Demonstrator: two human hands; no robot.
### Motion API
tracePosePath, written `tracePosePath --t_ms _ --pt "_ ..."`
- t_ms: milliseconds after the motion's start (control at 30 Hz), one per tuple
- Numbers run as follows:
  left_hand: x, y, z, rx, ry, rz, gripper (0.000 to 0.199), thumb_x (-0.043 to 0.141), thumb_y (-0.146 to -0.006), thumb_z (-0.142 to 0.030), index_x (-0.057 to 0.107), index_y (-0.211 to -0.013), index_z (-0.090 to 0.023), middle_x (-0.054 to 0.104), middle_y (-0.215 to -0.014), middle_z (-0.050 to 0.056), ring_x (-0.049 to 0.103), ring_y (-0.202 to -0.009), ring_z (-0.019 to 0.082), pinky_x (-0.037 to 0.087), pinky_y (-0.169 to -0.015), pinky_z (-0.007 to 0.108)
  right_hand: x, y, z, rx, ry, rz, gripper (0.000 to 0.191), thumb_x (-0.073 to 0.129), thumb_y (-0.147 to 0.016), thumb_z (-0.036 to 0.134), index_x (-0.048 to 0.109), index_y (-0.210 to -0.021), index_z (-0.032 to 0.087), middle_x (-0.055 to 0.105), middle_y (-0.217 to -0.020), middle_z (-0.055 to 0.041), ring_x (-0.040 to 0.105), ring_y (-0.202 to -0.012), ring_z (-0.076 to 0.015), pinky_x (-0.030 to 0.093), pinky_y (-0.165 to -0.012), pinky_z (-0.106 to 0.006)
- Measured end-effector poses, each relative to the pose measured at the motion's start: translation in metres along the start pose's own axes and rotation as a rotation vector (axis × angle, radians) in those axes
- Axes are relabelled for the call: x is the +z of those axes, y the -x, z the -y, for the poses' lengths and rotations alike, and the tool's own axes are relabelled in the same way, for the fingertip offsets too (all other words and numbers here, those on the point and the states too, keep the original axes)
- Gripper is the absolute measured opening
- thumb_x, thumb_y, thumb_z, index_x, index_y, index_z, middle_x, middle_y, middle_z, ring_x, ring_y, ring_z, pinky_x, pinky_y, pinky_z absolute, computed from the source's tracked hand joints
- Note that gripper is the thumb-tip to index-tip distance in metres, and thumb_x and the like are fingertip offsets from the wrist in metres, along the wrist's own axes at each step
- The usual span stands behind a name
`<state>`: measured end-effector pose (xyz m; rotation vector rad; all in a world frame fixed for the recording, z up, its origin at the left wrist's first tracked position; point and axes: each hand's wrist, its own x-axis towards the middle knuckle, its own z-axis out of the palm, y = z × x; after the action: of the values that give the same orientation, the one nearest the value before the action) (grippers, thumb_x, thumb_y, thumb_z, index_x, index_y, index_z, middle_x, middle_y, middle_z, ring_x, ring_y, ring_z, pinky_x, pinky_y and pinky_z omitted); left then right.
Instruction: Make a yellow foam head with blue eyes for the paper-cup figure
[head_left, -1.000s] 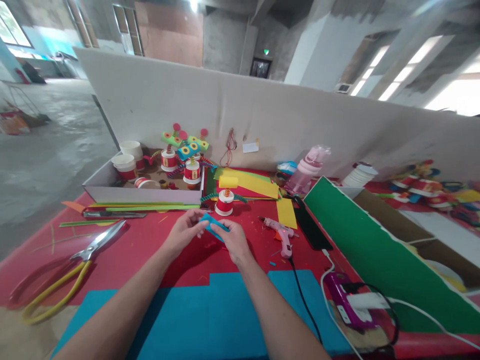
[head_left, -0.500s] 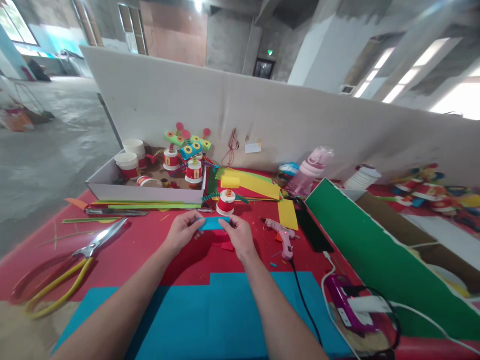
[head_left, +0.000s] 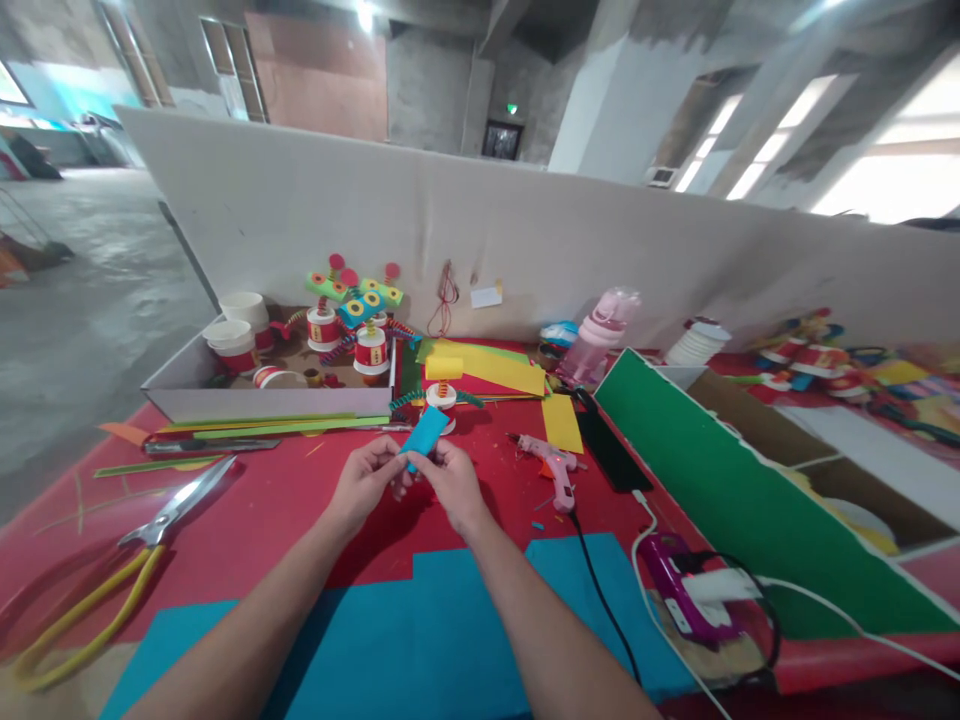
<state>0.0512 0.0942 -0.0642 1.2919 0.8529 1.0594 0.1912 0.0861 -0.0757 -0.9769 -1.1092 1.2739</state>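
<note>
Across the red tabletop (head_left: 277, 520) and the big blue sheet (head_left: 375, 640) at its near edge, nothing seems rearranged; the change is in the hands. The left hand (head_left: 367, 482) and right hand (head_left: 454, 488) have drawn together, both pinching the lower end of one piece. Behind them stands the cup figure (head_left: 442, 397), partly hidden by that piece. The small blue paper piece (head_left: 426, 430), level between the hands half a second ago, now slants up to the right, suggesting it is being turned over or worked, not yet attached.
</note>
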Motion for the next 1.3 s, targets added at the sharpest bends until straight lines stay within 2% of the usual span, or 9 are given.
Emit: tracePosePath --t_ms 233,467,600,667,767,867,1000,1200,1300 --pt "-0.001 0.001 -0.001 -0.041 -0.031 0.021 0.026 0.065 -0.077 -0.038 0.052 -0.072 -0.016 0.062 -0.054 -0.002 0.051 -0.041 0.008 0.042 -0.043 0.020 -0.014 -0.006 0.007 0.018 0.112 -0.083 0.028 0.071 -0.067 0.043 0.064 -0.069 0.016 0.061 -0.059 0.0006 0.053 -0.052 -0.0115 0.042 -0.052 -0.023" --pt "-0.006 0.002 -0.003 -0.107 -0.047 0.105 0.026 0.064 -0.078 -0.037 0.052 -0.070 -0.016 0.061 -0.052 -0.002 0.049 -0.041 0.008 0.041 -0.043 0.020 -0.033 -0.011 0.023 -0.051 0.087 -0.210 0.024 0.069 -0.067 0.041 0.062 -0.064 0.018 0.059 -0.055 0.0024 0.051 -0.050 -0.0099 0.040 -0.051 -0.022" --pt "-0.007 0.002 -0.003 -0.133 -0.028 0.113 0.027 0.065 -0.077 -0.037 0.051 -0.069 -0.016 0.061 -0.052 -0.001 0.049 -0.040 0.008 0.041 -0.042 0.020 -0.046 -0.017 0.026 -0.127 -0.062 -0.410 0.024 0.071 -0.067 0.041 0.062 -0.066 0.018 0.060 -0.059 0.0017 0.051 -0.052 -0.0092 0.041 -0.054 -0.022" --pt "-0.006 0.001 -0.003 -0.122 -0.004 0.071 0.027 0.066 -0.076 -0.037 0.050 -0.069 -0.016 0.062 -0.053 -0.001 0.050 -0.041 0.008 0.041 -0.043 0.019 -0.046 -0.018 0.024 -0.117 -0.184 -0.451 0.027 0.070 -0.067 0.043 0.062 -0.070 0.018 0.061 -0.063 0.0012 0.051 -0.054 -0.0087 0.042 -0.056 -0.022" --pt "-0.002 0.000 -0.002 -0.101 0.028 0.029 0.027 0.066 -0.076 -0.037 0.050 -0.071 -0.017 0.063 -0.054 -0.001 0.051 -0.043 0.008 0.042 -0.044 0.020 -0.032 -0.015 0.018 0.003 -0.256 -0.232 0.035 0.065 -0.070 0.052 0.064 -0.076 0.017 0.063 -0.068 -0.0011 0.053 -0.055 -0.0094 0.045 -0.058 -0.024" --pt "0.000 0.000 -0.002 -0.109 0.021 0.048 0.027 0.066 -0.076 -0.038 0.051 -0.072 -0.016 0.062 -0.053 -0.001 0.050 -0.042 0.008 0.042 -0.044 0.020 -0.019 -0.009 0.013 0.066 -0.113 -0.044 0.035 0.071 -0.065 0.049 0.064 -0.074 0.016 0.063 -0.063 0.0001 0.052 -0.053 -0.0097 0.043 -0.055 -0.023" --pt "-0.003 0.001 -0.005 -0.101 -0.043 0.065 0.026 0.066 -0.076 -0.037 0.052 -0.069 -0.016 0.055 -0.048 -0.004 0.045 -0.040 0.006 0.037 -0.042 0.017 -0.023 -0.007 0.015 0.020 0.027 -0.079 0.028 0.074 -0.064 0.042 0.065 -0.070 0.015 0.058 -0.055 0.0031 0.049 -0.050 -0.0085 0.040 -0.051 -0.021" --pt "-0.006 -0.001 -0.008 0.018 0.029 -0.127 0.024 0.062 -0.079 -0.040 0.053 -0.079 -0.018 0.050 -0.052 -0.007 0.043 -0.043 0.005 0.036 -0.044 0.017 -0.026 -0.005 0.020 0.180 -0.219 -0.007 0.033 0.079 -0.057 0.036 0.063 -0.078 0.016 0.061 -0.059 0.0031 0.054 -0.052 -0.0096 0.051 -0.056 -0.026" --pt "-0.003 -0.002 -0.006 -0.001 0.013 -0.099 0.027 0.064 -0.076 -0.042 0.052 -0.079 -0.017 0.052 -0.055 -0.006 0.045 -0.046 0.006 0.038 -0.046 0.018 -0.014 -0.002 0.017 0.164 -0.269 -0.011 0.035 0.080 -0.056 0.036 0.063 -0.079 0.016 0.063 -0.062 0.0022 0.055 -0.053 -0.0095 0.052 -0.057 -0.026"
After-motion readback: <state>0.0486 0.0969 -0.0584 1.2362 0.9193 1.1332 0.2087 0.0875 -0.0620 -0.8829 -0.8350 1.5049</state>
